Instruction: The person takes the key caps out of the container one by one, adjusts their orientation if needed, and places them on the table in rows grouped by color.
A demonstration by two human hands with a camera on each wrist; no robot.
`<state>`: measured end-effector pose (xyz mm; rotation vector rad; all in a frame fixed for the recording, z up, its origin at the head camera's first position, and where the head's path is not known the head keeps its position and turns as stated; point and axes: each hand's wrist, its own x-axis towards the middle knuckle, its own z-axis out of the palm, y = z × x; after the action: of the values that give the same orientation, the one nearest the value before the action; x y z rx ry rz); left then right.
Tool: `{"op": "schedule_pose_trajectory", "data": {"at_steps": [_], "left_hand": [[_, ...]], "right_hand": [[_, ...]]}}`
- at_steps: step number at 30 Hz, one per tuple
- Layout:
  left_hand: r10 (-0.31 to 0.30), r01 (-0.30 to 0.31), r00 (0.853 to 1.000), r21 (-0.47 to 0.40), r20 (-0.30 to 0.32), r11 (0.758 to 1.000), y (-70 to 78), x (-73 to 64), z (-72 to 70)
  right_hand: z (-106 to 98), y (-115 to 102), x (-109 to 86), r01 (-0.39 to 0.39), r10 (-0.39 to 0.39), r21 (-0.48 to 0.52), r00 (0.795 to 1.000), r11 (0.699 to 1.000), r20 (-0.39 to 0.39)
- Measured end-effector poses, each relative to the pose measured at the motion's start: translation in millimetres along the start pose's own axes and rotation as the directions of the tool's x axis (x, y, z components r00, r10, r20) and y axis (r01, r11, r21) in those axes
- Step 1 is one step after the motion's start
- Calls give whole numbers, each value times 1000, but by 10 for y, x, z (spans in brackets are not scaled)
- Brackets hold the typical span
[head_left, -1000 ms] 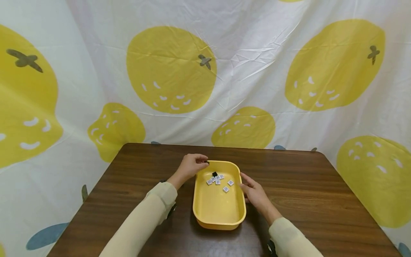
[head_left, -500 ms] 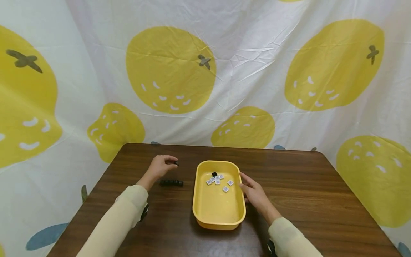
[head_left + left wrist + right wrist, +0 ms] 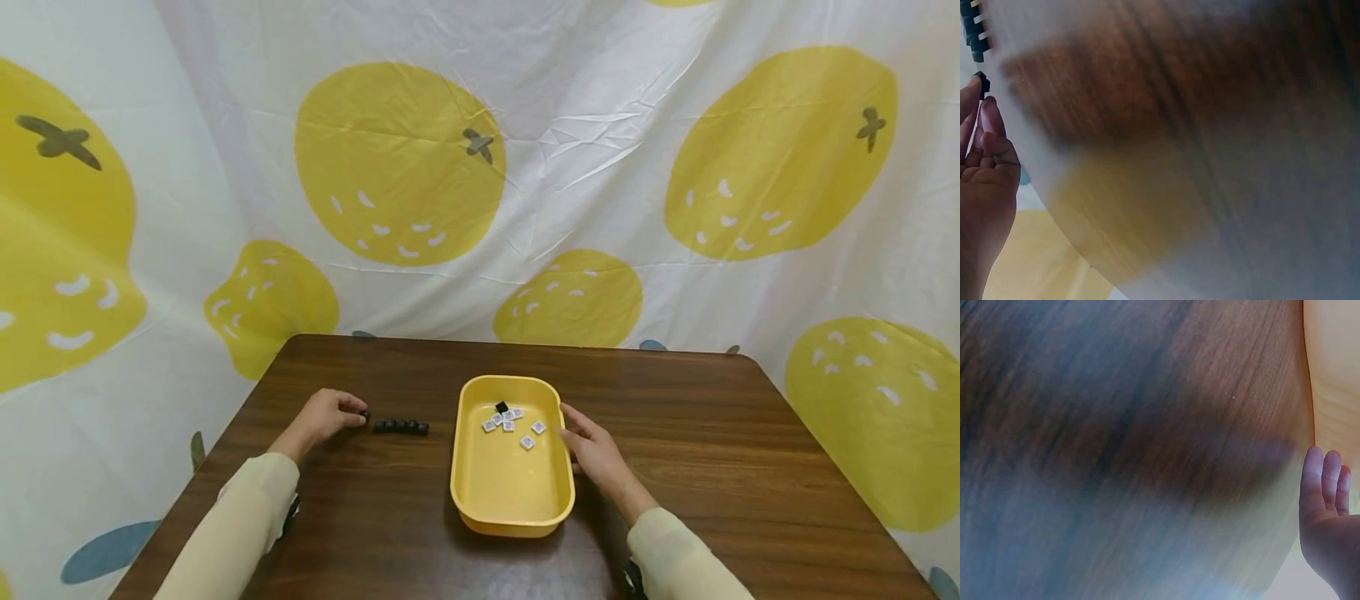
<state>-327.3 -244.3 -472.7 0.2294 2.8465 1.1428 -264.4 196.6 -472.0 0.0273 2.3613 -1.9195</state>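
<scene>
At the left end of a row of small black blocks (image 3: 401,427) on the table, my left hand (image 3: 321,419) pinches another small black block (image 3: 364,415) between thumb and fingertips. In the left wrist view that black block (image 3: 984,84) has a stepped outline, and the row (image 3: 974,31) shows at the top left corner. My right hand (image 3: 597,454) rests against the right side of a yellow tray (image 3: 512,528). Its fingers (image 3: 1312,478) lie straight along the outer wall in the right wrist view. Several white square tiles (image 3: 528,442) with dark markings lie inside the tray.
One black block (image 3: 502,407) lies near the white tiles at the tray's far end. The dark wooden table (image 3: 690,433) runs back to a hanging white cloth (image 3: 585,167) printed with yellow fruit.
My left hand has moved left from the tray's far left rim, carrying a black block, and has come down to the row's left end. My right hand and the tray stay in place.
</scene>
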Motion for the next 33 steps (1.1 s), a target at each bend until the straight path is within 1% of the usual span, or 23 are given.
{"op": "schedule_pose_trajectory", "data": {"at_steps": [4,5,10,16,19,21,24,25,27,30,33], "left_hand": [[4,-4,1000,6,13,1000,-53,-6,40],[-3,3,1000,0,9,1000,-59,-5,54],[3,-3,1000,10,11,1000,-67,-10,98],[15,-16,1000,40,13,999,-83,-17,102],[15,-15,1000,23,15,1000,-74,-15,97],[13,-13,1000,13,-5,1000,-39,3,95],[29,-30,999,-14,-45,999,102,56,101],[38,-40,997,-24,-65,999,168,86,117],[76,-79,993,-31,-91,996,331,155,165],[134,-139,987,-49,-94,989,641,266,311],[178,-183,981,-59,-75,981,957,361,501]], "right_hand": [[6,-2,8,-1,1,4,1000,1000,1],[6,-3,8,-2,2,6,1000,1000,2],[7,-9,-2,-3,3,7,1000,1000,4],[6,-26,-15,-2,2,8,1000,1000,4],[5,-23,-9,-5,5,2,1000,1000,6],[7,-25,-5,-7,7,0,1000,1000,5],[8,-24,3,-3,3,-8,1000,1000,4],[8,-25,4,-1,1,-9,1000,1000,1],[7,-26,4,1,-1,-12,1000,1000,0],[5,-24,-1,5,-5,-11,1000,1000,1],[8,-30,-9,5,-5,-12,1000,1000,6]]}}
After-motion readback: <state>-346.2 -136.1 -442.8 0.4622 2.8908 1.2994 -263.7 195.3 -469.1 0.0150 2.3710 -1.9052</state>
